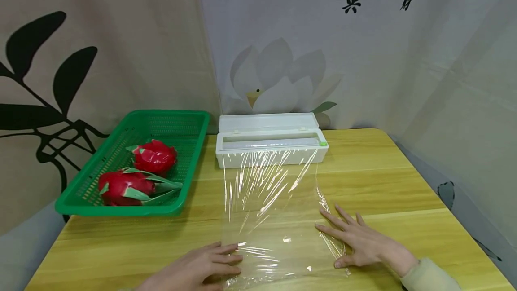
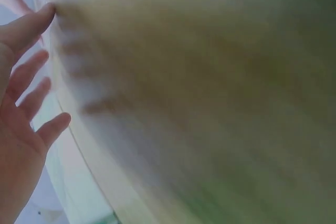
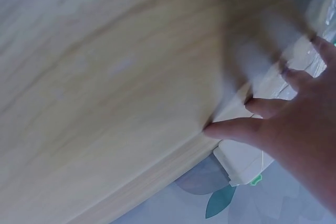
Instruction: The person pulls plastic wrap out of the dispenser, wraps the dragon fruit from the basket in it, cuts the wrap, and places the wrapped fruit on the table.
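Note:
A sheet of clear plastic wrap [image 1: 274, 205] stretches from a white wrap dispenser [image 1: 268, 123], its lid raised, toward the near side of the table. My left hand [image 1: 198, 266] lies at the sheet's near left edge, fingers extended and fingertips touching the film. Along the right edge, my right hand [image 1: 363, 241] rests with spread fingers on the wrap and tabletop. The left wrist view shows the left hand [image 2: 26, 114] with fingers apart and nothing gripped. In the right wrist view the right hand [image 3: 310, 114] has its fingertips down on the table.
A green plastic basket [image 1: 194, 165] stands at the left of the wooden table [image 1: 387, 169], holding two red dragon fruits [image 1: 155, 157]. Behind the table hangs a printed cloth [image 1: 383, 66]. A small green piece [image 1: 323, 143] sits at the dispenser's right end.

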Demonstrator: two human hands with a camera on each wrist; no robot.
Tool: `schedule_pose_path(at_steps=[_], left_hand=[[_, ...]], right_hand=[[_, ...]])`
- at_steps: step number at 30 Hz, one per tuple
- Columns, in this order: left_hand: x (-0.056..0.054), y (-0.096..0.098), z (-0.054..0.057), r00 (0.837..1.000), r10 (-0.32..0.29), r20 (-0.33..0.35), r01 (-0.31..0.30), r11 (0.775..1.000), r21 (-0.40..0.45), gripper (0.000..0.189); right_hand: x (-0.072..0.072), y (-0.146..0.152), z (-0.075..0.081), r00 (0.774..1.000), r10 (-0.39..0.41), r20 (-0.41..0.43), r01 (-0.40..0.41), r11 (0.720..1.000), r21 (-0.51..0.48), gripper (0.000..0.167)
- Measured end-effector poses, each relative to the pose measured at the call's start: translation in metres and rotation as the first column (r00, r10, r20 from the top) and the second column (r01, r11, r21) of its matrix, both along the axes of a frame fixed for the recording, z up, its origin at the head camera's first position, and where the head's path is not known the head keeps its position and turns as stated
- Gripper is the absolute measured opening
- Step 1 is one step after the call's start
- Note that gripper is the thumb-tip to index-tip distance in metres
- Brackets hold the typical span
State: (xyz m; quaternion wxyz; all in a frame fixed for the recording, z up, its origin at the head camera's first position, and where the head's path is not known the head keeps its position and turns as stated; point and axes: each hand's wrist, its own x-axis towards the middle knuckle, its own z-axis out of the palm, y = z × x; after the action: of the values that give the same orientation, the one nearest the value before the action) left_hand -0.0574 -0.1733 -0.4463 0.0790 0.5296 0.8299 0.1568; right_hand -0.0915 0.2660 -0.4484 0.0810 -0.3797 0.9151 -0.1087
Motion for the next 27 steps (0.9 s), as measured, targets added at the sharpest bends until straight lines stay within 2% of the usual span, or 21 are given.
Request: schedule_pose_path(at_steps=[2,3,6,9,11,15,17,20,25,27], left_hand=[[-0.001,-0.003,0.004,0.999,0.015,0.038,-0.016,1.0,0.019,0.041],[-0.001,-0.005,0.005,0.999,0.024,0.033,-0.025,0.999,0.03,0.04],[-0.002,-0.009,0.011,0.997,0.055,-0.053,-0.052,0.996,0.072,0.042],[-0.004,-0.013,0.021,0.982,0.116,-0.15,-0.098,0.988,0.121,0.048],[-0.008,-0.014,0.031,0.972,0.159,-0.174,-0.135,0.981,0.143,0.051],[-0.018,-0.02,0.06,0.951,0.265,-0.162,-0.241,0.958,0.157,0.05],[-0.026,-0.025,0.076,0.932,0.323,-0.162,-0.295,0.939,0.176,0.049],[-0.042,-0.035,0.099,0.899,0.413,-0.147,-0.378,0.9,0.218,0.049],[-0.08,-0.059,0.133,0.83,0.547,-0.109,-0.516,0.826,0.226,0.053],[-0.097,-0.069,0.142,0.8,0.586,-0.129,-0.558,0.805,0.202,0.055]], right_hand=[[0.0,-0.001,0.001,1.0,-0.007,0.016,0.007,1.0,0.004,0.083],[-0.001,-0.001,0.002,1.0,-0.009,0.017,0.009,1.0,0.007,0.083],[-0.001,-0.002,0.003,1.0,-0.015,0.025,0.015,1.0,0.016,0.084],[-0.001,-0.002,0.003,0.999,-0.018,0.035,0.018,1.0,0.018,0.084],[-0.001,-0.002,0.004,0.999,-0.018,0.039,0.018,1.0,0.018,0.084],[-0.001,-0.002,0.004,0.998,-0.022,0.052,0.02,1.0,0.02,0.084],[-0.001,-0.002,0.004,0.998,-0.021,0.054,0.02,1.0,0.021,0.084],[-0.001,-0.002,0.004,0.999,-0.018,0.047,0.017,1.0,0.024,0.084],[0.0,-0.003,0.004,0.999,-0.019,0.042,0.018,0.999,0.028,0.085],[0.0,-0.003,0.005,0.999,-0.019,0.043,0.018,0.999,0.027,0.085]])
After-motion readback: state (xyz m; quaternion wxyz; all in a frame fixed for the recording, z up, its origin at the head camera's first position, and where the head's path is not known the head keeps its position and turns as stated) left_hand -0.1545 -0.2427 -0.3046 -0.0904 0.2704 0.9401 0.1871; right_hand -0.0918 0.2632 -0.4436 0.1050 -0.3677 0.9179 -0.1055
